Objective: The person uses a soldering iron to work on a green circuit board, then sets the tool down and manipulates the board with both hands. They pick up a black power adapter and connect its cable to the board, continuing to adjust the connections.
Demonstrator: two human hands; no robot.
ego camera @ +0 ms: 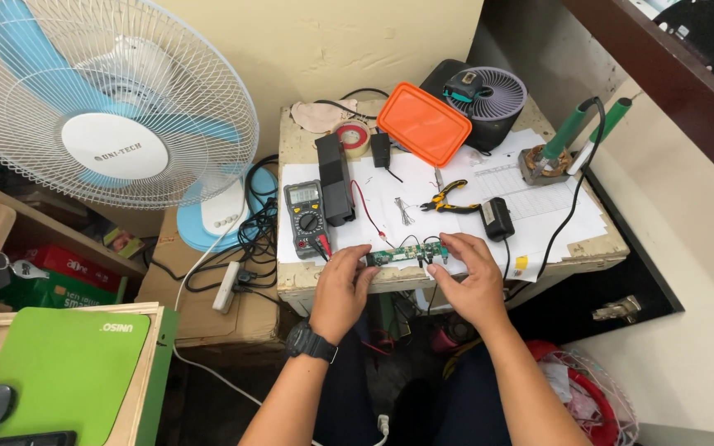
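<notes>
I see both hands on a narrow green circuit board (pixel 404 255), flat and thin, lying at the front edge of the small table (pixel 597 244). Left hand (pixel 342 289) pinches the board's left end, fingers curled on it. Right hand (pixel 471 281) has its fingertips pressed on the right end; whether it fully grips, I cannot tell. Black wrist watch (pixel 311 341) on the left arm. Multimeter (pixel 307 217), hard dark case, sits just left of the board. Yellow-handled pliers (pixel 449 196) lie behind, on white paper sheets (pixel 530 198). Orange plastic lid (pixel 423 122), rounded corners, at the back. 2 soldering irons (pixel 576 124) stand in a coil holder on the right. Little free room on the tabletop; the board overhangs near the front lip.
</notes>
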